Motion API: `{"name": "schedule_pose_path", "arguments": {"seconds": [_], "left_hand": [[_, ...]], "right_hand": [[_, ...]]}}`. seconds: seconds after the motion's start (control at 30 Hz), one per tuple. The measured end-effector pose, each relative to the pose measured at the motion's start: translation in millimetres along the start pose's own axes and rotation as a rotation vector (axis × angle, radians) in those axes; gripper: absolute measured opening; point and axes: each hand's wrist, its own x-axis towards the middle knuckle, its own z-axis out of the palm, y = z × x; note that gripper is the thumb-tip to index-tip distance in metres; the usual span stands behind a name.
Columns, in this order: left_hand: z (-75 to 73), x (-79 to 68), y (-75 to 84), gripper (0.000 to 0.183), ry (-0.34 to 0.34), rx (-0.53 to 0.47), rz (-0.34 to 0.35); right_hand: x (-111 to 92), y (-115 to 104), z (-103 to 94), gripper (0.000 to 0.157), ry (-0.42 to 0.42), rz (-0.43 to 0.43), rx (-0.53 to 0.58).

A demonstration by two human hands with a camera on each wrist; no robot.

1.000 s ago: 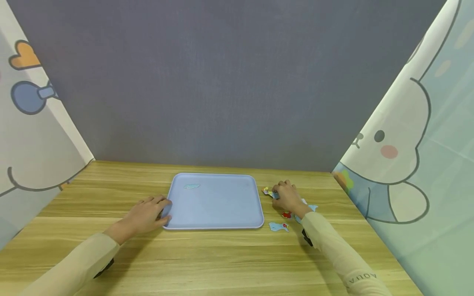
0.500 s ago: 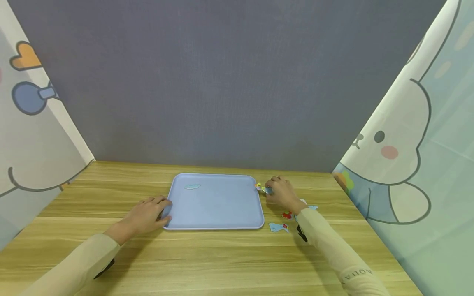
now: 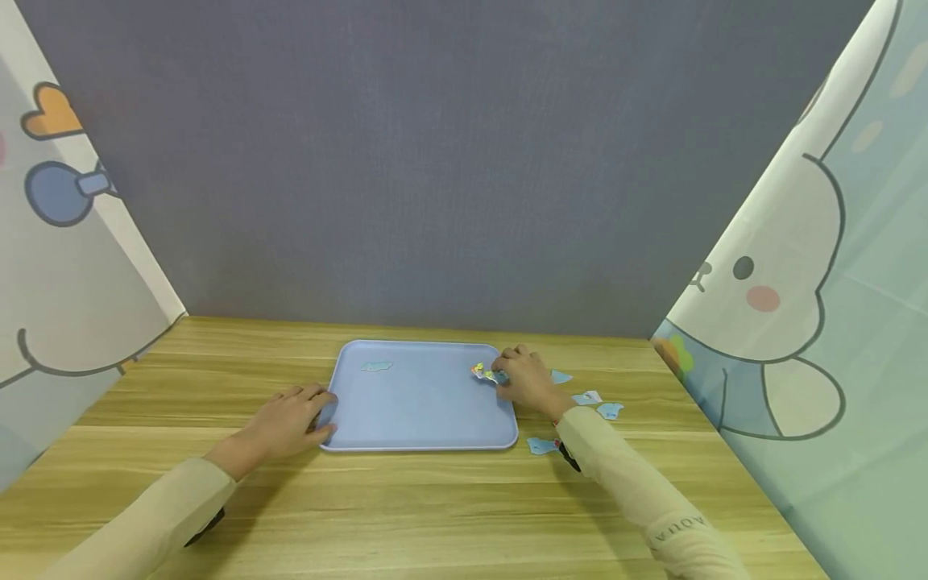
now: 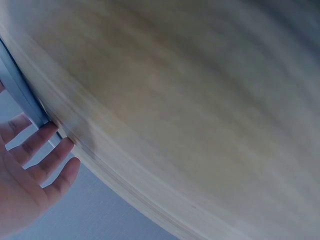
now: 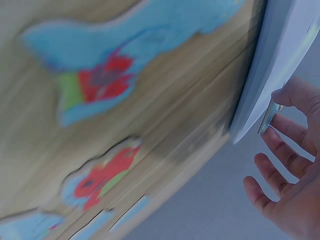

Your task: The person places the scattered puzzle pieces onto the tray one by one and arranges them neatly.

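One blue tray, apparently steadied by the relaxed left hand, lies under one printed piece pinched by the right hand.

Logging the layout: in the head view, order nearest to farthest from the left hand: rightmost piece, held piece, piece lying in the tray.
1. Lying piece: back left of tray.
2. Held piece: tray's right side.
3. Rightmost piece: right of tray.

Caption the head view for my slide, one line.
Right hand pinches a printed piece over the blue tray; left hand touches its left edge.
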Motion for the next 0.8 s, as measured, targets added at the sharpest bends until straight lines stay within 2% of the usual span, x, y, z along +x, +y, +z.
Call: {"name": "schedule_pose_path", "arguments": {"seconds": [0.2,0.43,0.8], "left_hand": [[3.5,0.1,-1.9,0.047,0.015,0.005,0.001],[2.4,-0.1,-0.5,0.046,0.011,-0.005,0.003],[-1.4,-0.7,2.7,0.046,0.006,-0.007,-0.001]], "right_hand": [[9.6,-13.6,3.4,0.029,-0.043,-0.022,-0.002],[20.8,-30.1,7.8,0.030,-0.027,-0.059,-0.026],[41.6,-47.5,10.6,0.030,-0.051,-0.086,-0.076]]}}
